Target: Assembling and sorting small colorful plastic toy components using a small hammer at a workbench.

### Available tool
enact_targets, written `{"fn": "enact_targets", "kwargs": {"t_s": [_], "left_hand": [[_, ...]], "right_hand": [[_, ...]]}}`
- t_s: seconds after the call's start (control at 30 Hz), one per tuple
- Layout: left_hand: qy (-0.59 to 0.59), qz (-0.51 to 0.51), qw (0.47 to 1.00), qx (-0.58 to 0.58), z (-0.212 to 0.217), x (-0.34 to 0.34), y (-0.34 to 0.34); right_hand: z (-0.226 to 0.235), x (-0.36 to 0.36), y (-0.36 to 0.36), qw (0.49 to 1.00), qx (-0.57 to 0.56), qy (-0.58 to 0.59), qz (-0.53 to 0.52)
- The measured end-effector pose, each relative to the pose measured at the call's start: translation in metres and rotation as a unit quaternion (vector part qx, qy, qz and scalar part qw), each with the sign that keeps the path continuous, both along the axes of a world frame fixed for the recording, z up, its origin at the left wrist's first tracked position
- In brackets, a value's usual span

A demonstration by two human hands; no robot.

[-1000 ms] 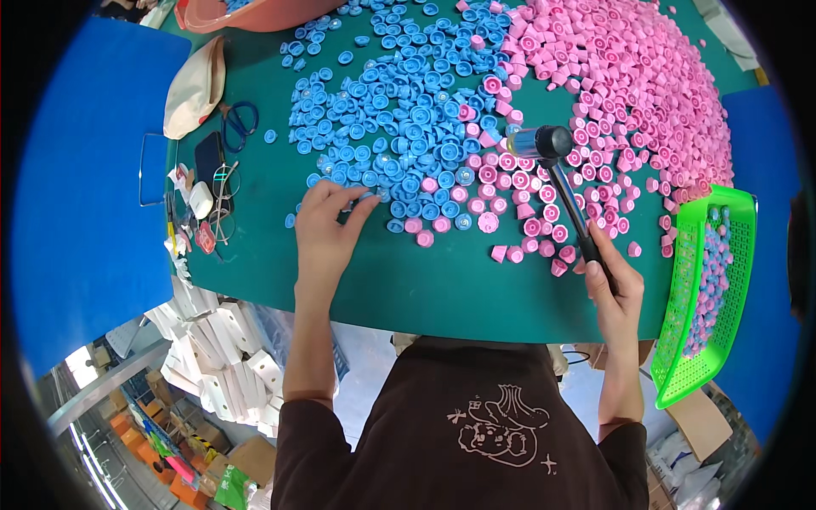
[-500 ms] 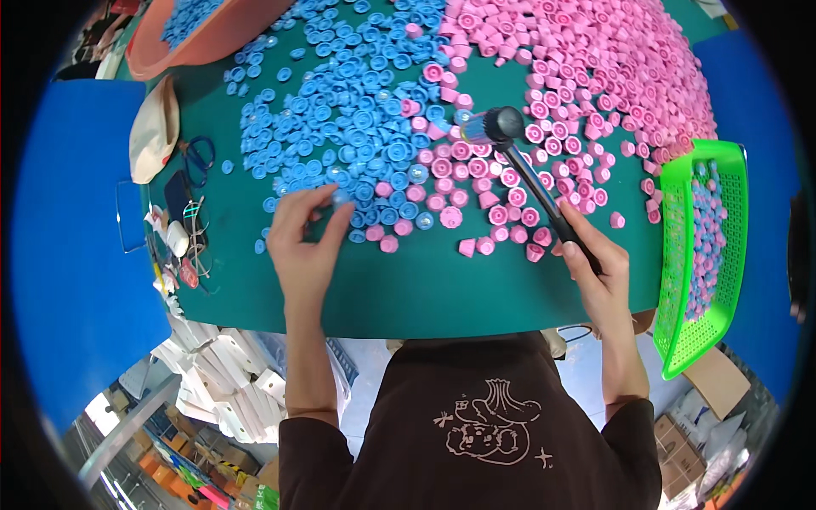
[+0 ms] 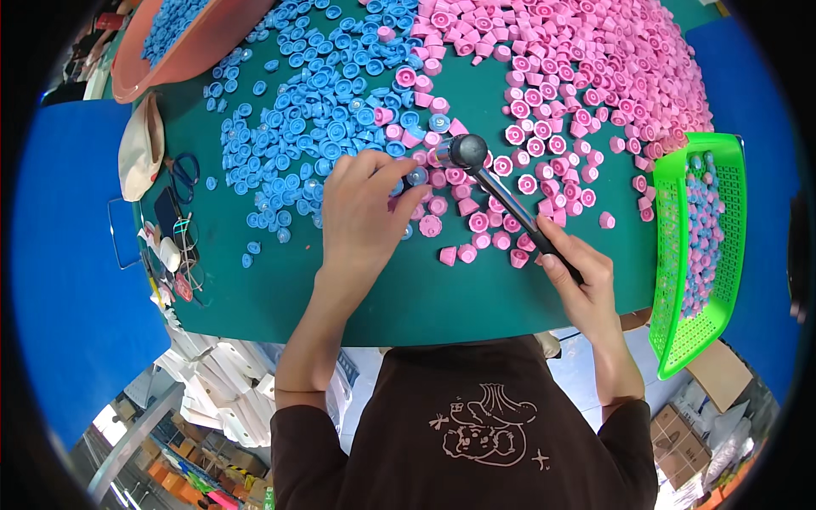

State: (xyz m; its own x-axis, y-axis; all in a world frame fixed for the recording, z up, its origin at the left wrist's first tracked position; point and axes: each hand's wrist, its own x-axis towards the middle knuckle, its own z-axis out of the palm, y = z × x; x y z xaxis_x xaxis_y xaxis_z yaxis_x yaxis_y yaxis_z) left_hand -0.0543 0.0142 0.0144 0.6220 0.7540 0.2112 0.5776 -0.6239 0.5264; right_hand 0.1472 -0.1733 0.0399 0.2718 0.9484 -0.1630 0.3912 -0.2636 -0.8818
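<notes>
**Hammer and caps on the green table**

Green matting is covering the table (image 3: 255,289), and blue cloth is showing beyond its left and right edges. Blue caps (image 3: 314,127) are lying spread over the far left part, while pink caps (image 3: 578,76) are crowding the far right part; the two colours are mixing along the middle. The left hand (image 3: 361,208) is resting palm down near the middle of the table, its fingers pinching a blue cap (image 3: 416,176) against the surface. The right hand (image 3: 582,276) is sitting close to the near edge, its grip wrapped tight around the dark handle of a hammer (image 3: 510,200). The hammer's black head is hovering just beside the pinched cap, right at the left fingertips. A green mesh basket (image 3: 671,255) is overhanging the right edge, holding blue and pink pieces. An orange basin (image 3: 183,47) with blue caps is sitting at the far left corner. Blue-handled scissors (image 3: 183,174) and small oddments are lying along the left edge.
</notes>
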Motion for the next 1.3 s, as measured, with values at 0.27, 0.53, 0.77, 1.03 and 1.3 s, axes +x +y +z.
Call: {"fn": "enact_targets", "kwargs": {"t_s": [0.27, 0.53, 0.77, 1.03, 1.3], "left_hand": [[-0.020, -0.005, 1.000, -0.013, 0.006, -0.011, 0.005], [-0.064, 0.215, 0.975, -0.001, 0.031, -0.088, 0.016], [-0.020, 0.140, 0.989, -0.047, 0.007, -0.103, 0.001], [0.007, 0.070, 0.995, -0.071, 0.009, -0.108, 0.005], [0.008, 0.054, 0.992, -0.112, 0.027, -0.083, 0.017]], "right_hand": [[0.007, -0.005, 0.008, 0.998, -0.007, -0.043, 0.041], [0.019, -0.020, 0.021, 0.991, 0.009, -0.116, 0.068], [0.017, -0.008, 0.016, 0.998, 0.014, -0.056, -0.018], [0.013, 0.004, 0.013, 0.998, 0.028, 0.002, -0.057], [0.010, 0.012, 0.007, 0.997, 0.033, -0.021, -0.062]]}}
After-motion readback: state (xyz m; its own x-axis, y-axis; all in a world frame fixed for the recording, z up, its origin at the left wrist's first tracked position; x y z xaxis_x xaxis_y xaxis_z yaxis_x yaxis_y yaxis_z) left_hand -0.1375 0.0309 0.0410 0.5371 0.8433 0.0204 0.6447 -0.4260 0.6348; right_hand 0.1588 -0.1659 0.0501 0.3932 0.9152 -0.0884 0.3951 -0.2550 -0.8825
